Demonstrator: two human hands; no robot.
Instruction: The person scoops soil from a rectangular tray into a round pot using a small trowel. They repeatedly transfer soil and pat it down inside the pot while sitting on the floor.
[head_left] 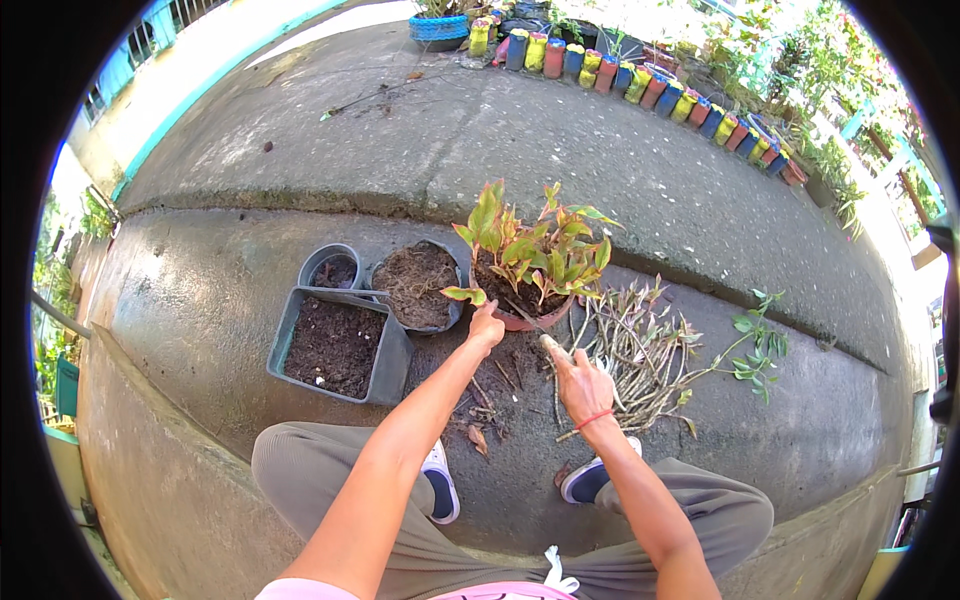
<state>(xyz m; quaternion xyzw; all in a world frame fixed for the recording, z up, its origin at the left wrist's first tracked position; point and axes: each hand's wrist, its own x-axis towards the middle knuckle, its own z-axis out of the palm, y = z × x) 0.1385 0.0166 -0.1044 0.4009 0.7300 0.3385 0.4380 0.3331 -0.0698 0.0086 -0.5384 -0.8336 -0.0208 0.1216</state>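
One reddish pot (513, 323) has the left hand (487, 326), grip unclear, at its rim, apparently for steadiness; the right hand (583, 386) clasps a slim tool (529, 320) angled inward.

Pink top (500, 592) at 6 o'clock, dark marking on its front; pink sleeve (305, 590) at 7. Trousers (330, 470) grey-brown, loose, fine ribbed texture, knees at roughly 8 and 4 o'clock. White drawstring (556, 570), knotted, ends hanging out, near 6. Thin red band (594, 420) on wrist of right hand (583, 388), between 4 and 5. Dark socks (440, 497), whitish shoes (438, 460), around 6 and 5.
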